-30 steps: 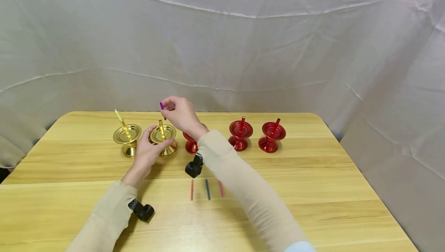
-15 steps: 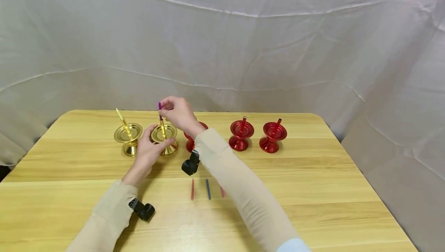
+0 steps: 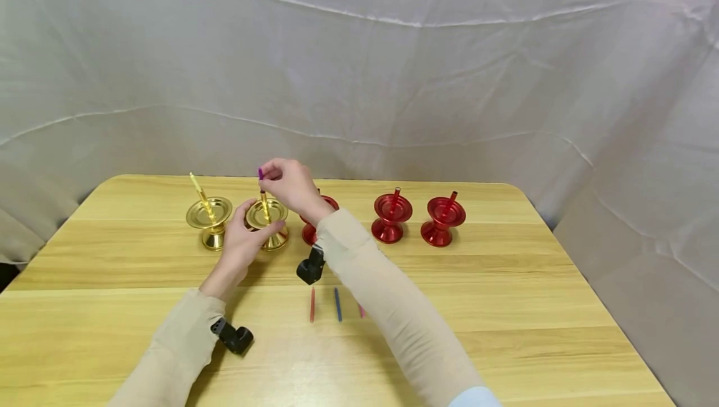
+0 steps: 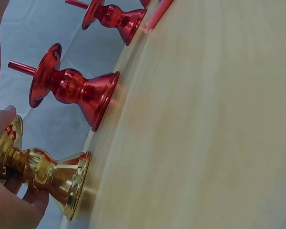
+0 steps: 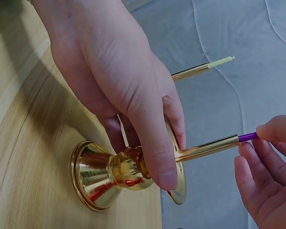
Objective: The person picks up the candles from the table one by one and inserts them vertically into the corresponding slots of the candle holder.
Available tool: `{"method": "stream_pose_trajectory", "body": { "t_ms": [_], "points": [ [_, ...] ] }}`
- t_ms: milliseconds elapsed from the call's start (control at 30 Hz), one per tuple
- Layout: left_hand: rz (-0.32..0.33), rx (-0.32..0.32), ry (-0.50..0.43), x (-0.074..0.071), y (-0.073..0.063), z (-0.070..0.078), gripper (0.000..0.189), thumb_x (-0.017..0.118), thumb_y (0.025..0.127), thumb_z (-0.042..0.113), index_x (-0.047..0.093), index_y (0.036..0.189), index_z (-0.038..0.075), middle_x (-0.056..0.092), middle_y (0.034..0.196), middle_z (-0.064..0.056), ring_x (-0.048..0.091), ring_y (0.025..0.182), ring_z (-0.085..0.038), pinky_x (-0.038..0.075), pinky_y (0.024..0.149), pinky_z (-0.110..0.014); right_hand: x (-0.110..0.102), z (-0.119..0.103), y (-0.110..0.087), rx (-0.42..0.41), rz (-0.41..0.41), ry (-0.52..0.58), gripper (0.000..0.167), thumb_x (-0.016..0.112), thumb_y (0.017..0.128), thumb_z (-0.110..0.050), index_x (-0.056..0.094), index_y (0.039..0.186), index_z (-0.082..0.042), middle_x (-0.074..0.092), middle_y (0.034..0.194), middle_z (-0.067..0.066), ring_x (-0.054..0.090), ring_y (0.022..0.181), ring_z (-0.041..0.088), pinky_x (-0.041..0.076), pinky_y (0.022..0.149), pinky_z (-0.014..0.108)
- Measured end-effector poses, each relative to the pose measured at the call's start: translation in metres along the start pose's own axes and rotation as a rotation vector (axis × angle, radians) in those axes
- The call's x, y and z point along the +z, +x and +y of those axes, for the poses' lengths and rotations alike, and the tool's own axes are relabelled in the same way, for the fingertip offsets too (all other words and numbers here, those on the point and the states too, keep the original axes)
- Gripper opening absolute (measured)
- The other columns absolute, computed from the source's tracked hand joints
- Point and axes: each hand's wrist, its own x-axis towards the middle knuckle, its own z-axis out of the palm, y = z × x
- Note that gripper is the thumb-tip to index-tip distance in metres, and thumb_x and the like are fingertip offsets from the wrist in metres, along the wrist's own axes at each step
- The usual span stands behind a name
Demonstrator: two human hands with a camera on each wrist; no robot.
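Note:
My left hand (image 3: 244, 241) curls round a gold candle holder (image 5: 95, 177), thumb and fingers about its waist just under the dish. The holder stands upright on the table. From its dish rises a slim gold tube (image 5: 209, 149). My right hand (image 5: 271, 179) pinches a purple candle (image 5: 248, 137) between thumb and fingertips, and the candle's lower end sits in the tube's mouth. The fingertips hide the candle's upper part in the right wrist view. To the left stands a second gold candle holder (image 3: 213, 238) with a pale yellow candle (image 3: 195, 181) in its tube.
Three red candle holders stand to the right: a near one (image 3: 311, 235) partly behind my right hand, a middle one (image 3: 387, 230) and a far one (image 3: 437, 233). A red candle (image 3: 312, 305), a blue candle (image 3: 337, 304) and a partly covered pink candle (image 3: 362, 311) lie in front.
My right hand has brought the purple candle from above and beside the gold tube down into its mouth. My left hand has kept its grip on the holder.

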Motion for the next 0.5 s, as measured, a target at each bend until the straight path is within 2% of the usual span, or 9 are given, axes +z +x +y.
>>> {"method": "stream_pose_trajectory", "body": {
  "t_ms": [500],
  "points": [
    [0.002,-0.002,0.005,0.0006,0.0001,-0.0017,0.083,0.076,0.084,0.019,0.028,0.15,0.005,0.037,0.146,-0.019,0.04,0.127,-0.031,0.033,0.107,-0.043,-0.0032,-0.0008,-0.001,-0.007,-0.035,-0.035,0.013,0.068,0.091,-0.009,0.07,0.103,-0.004,0.07,0.092,0.003,0.062,0.083,0.01,0.048,0.072,0.016]
  ]
}}
